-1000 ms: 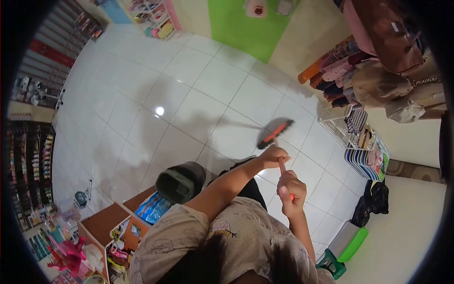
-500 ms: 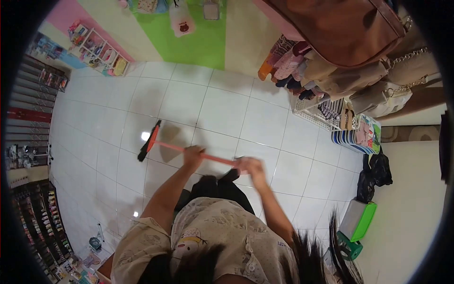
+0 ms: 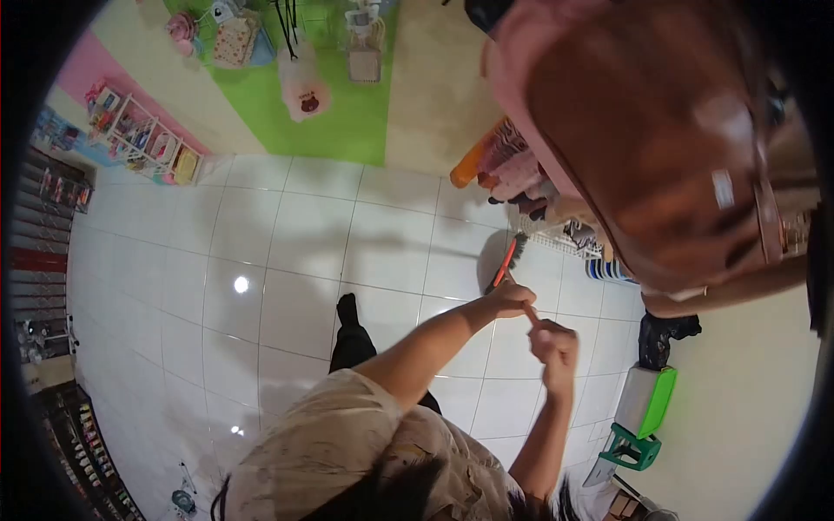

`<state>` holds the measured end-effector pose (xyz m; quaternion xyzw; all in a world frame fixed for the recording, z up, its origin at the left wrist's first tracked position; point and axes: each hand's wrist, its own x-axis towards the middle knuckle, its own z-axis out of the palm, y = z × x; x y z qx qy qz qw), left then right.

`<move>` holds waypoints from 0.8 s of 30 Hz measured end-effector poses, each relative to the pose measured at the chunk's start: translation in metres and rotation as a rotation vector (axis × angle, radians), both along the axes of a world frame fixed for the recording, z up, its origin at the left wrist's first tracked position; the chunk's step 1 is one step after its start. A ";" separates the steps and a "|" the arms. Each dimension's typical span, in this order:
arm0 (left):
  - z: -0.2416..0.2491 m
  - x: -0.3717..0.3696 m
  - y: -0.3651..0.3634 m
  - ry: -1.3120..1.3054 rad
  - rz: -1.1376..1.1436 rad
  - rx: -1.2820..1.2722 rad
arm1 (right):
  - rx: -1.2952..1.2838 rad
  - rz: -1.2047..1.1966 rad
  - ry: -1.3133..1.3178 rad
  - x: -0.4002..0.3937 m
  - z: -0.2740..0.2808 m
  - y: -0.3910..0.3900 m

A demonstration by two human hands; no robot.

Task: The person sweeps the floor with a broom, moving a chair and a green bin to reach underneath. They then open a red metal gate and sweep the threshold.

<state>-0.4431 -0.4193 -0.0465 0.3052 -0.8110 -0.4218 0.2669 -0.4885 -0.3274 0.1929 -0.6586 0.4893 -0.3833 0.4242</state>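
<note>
Both my hands are wrapped round the handle of a broom. My left hand (image 3: pixel 511 300) grips it lower down, nearer the head, while my right hand (image 3: pixel 553 341) closes on the upper end, nearer my body. The broom (image 3: pixel 506 261) has a red-orange head with dark bristles, which is low over the tiles beside the white wire rack (image 3: pixel 556 240) on the right. Most of the handle is covered by my fingers; a short stretch shows between the hands.
A large brown bag (image 3: pixel 643 139) hangs at the upper right, over folded clothes (image 3: pixel 508 161). Along the right wall are a black plastic bag (image 3: pixel 665 339), a green-lidded box (image 3: pixel 658 404) and a green stool (image 3: pixel 638 447). White tiled floor (image 3: pixel 304 217) spreads to the left; a white shelf (image 3: pixel 148 135) stands beyond.
The broom head has swung from the left side of the floor to the right, near the rack. Both hands moved right with it, and my view shifted towards the brown bag.
</note>
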 end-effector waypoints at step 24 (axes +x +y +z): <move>0.011 0.434 0.016 -0.341 0.673 0.283 | 0.306 0.092 -0.408 0.249 -0.048 -0.133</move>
